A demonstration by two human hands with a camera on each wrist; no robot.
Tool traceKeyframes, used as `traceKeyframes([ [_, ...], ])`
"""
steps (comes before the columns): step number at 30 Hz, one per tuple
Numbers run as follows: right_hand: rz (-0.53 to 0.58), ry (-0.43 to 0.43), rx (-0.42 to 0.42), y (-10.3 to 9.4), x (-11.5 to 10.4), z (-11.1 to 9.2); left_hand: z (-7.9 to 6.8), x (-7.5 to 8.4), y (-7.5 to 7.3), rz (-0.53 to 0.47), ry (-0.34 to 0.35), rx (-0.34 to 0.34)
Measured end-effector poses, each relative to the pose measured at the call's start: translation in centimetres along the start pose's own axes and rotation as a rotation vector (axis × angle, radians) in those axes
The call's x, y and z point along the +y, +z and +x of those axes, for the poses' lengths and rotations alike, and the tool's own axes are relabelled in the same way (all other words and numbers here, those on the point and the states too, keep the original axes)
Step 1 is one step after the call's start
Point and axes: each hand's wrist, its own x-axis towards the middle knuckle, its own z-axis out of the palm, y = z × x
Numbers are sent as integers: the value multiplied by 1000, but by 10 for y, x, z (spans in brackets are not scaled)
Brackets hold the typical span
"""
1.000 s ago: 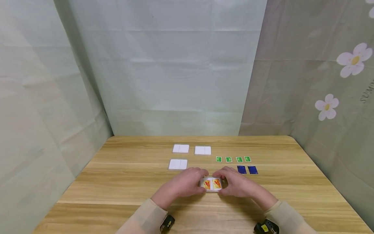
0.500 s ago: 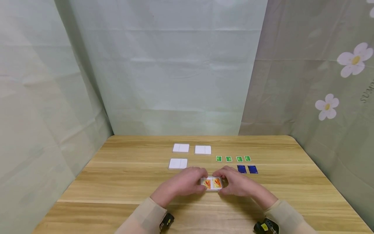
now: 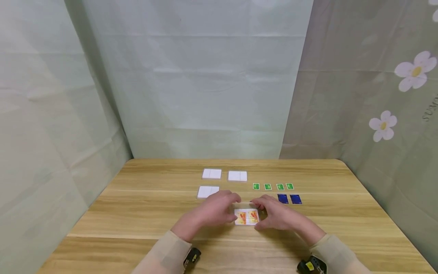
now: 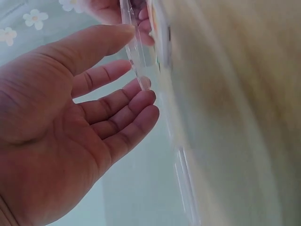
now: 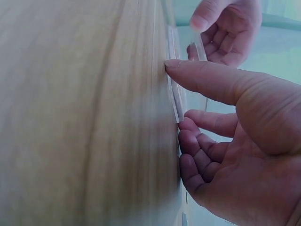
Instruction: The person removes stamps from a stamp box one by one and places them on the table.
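A small flat case base (image 3: 241, 223) lies on the table with two orange-patterned cards (image 3: 253, 217) side by side in it. My left hand (image 3: 215, 208) pinches a clear plastic lid (image 4: 137, 56) by its edge, thumb on one side and fingers on the other. In both wrist views the lid stands apart from the base, raised above it. At the base's right end my right hand (image 3: 278, 215) grips it between thumb and fingers, close to the tabletop. In the head view the lid is faint and hard to make out over the cards.
Three white cases, a back left one (image 3: 211, 174), a back middle one (image 3: 237, 176) and a nearer one (image 3: 206, 191), lie beyond my left hand. Several green cards (image 3: 268, 187) form a row at right. Two dark blue cards (image 3: 295, 199) lie by my right hand. Curtains surround the table (image 3: 137, 213).
My left hand has risen and shifted slightly left and away, lifting the clear lid off the case base. My right hand has stayed nearly still at the base.
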Motion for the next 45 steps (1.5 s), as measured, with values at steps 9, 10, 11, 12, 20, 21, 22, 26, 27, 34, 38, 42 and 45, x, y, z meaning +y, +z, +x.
traceKeyframes([
  [9, 1, -23, 6, -1, 0, 1, 5, -15, -9, 15, -74, 16],
  [10, 1, -23, 5, -2, 0, 0, 7, -16, -9, 14, -83, 16],
  [11, 2, -24, 3, -2, 0, 0, 9, -18, -9, 9, -95, 15],
  [12, 3, -27, 2, -2, 0, 0, 11, -20, -9, 7, -103, 15],
  [20, 0, -31, -10, -1, 2, 1, 29, -35, -4, 45, -123, 15],
  [21, 0, -29, -11, -1, 2, 0, 31, -35, -4, 45, -125, 15],
  [22, -1, -26, -11, -1, 2, 0, 33, -36, -3, 47, -124, 15],
  [26, -1, -20, -10, -1, 2, 0, 39, -40, -1, 78, -120, 11],
  [27, -1, -21, -10, -1, 2, 0, 41, -41, -1, 87, -119, 10],
  [34, -5, -21, -11, -1, 1, 0, 44, -51, 2, 108, -113, -8],
  [38, -9, -21, -10, -1, 0, 0, 45, -52, 2, 102, -112, -13],
  [42, -9, -22, -6, -2, 0, 1, 46, -53, 4, 113, -109, -26],
  [45, -8, -19, -7, -1, 0, 1, 47, -52, 5, 122, -110, -35],
])
